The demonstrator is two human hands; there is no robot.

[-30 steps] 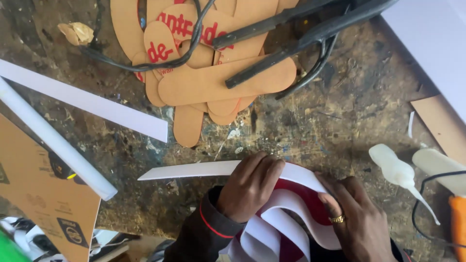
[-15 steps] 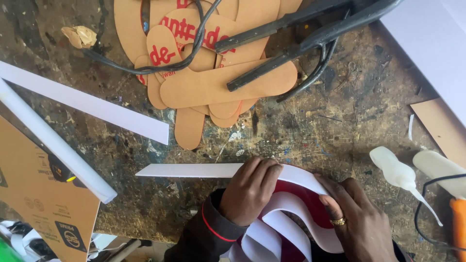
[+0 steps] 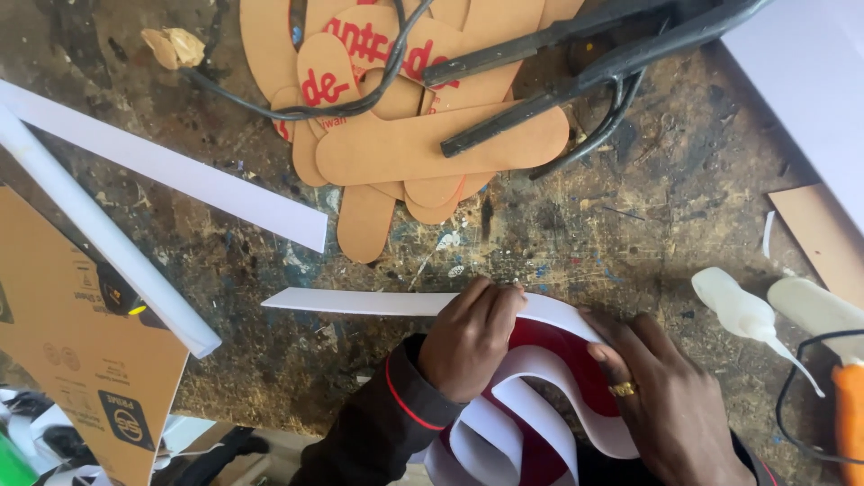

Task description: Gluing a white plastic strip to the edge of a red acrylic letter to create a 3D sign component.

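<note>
The left hand [image 3: 470, 342] is curled, with its fingers pressing down on a long white strip [image 3: 360, 302] right where the strip meets a red shape [image 3: 576, 360]. The strip sticks out flat to the left of that hand and bends over the top edge of the red shape on the other side. The right hand [image 3: 666, 396] lies flat with its fingers spread a little, and the fingertips [image 3: 596, 349] push on the curved part of the same strip. A gold ring [image 3: 622, 389] sits on one finger of this hand. The red shape is at the bottom of the picture, just in front of the person, between the two hands, and more white curved bands [image 3: 531, 409] wind around it. All of this rests on a dirty, scratched workbench [image 3: 558, 234] with paint spots on it. Higher up on the bench is a pile of brown cardboard cut-outs [image 3: 432, 144] with round ends, some with red marks. A black cable [image 3: 306, 110] loops over the pile, and a dark metal tool [image 3: 585, 63] with long arms lies across it. To the left, two more white strips [image 3: 162, 171] lie slanted, well apart from the hands. A brown cardboard box [image 3: 72, 360] is at the far left. To the right, near the right hand, are two white squeeze bottles [image 3: 738, 306] with thin tips, and an orange tool [image 3: 848, 414] at the edge.
</note>
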